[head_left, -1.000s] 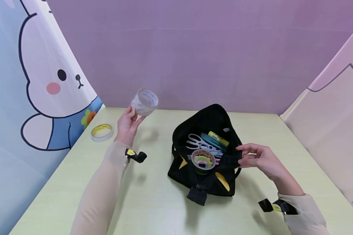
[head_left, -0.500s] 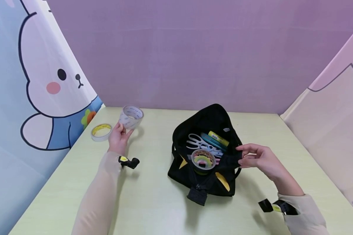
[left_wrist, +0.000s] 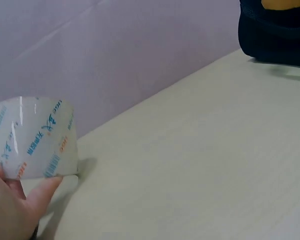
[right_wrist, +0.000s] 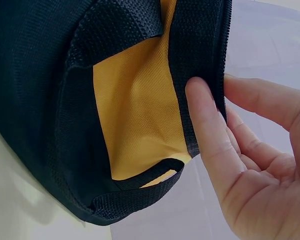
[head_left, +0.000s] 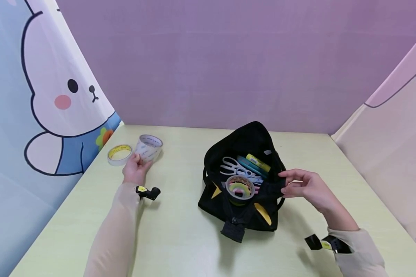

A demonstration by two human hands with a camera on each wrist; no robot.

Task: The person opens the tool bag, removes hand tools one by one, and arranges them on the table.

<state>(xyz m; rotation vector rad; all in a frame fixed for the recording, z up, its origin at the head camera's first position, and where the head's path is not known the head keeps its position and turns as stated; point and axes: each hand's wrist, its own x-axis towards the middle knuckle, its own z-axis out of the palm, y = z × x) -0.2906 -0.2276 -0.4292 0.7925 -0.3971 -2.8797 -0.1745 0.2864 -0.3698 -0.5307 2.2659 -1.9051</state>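
Observation:
A wide roll of clear tape [head_left: 147, 150], printed with blue and orange lettering, stands upright at the back left of the table. My left hand [head_left: 135, 169] grips its lower side, thumb and fingers around the bottom edge in the left wrist view. Just left of it lies a narrower tape roll [head_left: 119, 154] with a yellow core. My right hand [head_left: 303, 188] pinches the zipper edge of an open black bag [head_left: 215, 207] with yellow patches; its thumb and fingers [right_wrist: 205, 100] sit on either side of that edge. Inside the bag are scissors [head_left: 234, 166] and another tape roll [head_left: 240, 188].
Also in the bag lie a yellow tube [head_left: 258, 162] and a teal item [head_left: 249, 165]. A purple cloth wall [head_left: 208, 69] rises behind the pale table [head_left: 173, 215], and a cartoon-printed cloth [head_left: 48, 115] hangs on the left.
My left hand has brought the clear tape roll leftward and down from the air to the table, beside the narrower roll. My right hand keeps its hold on the bag's edge.

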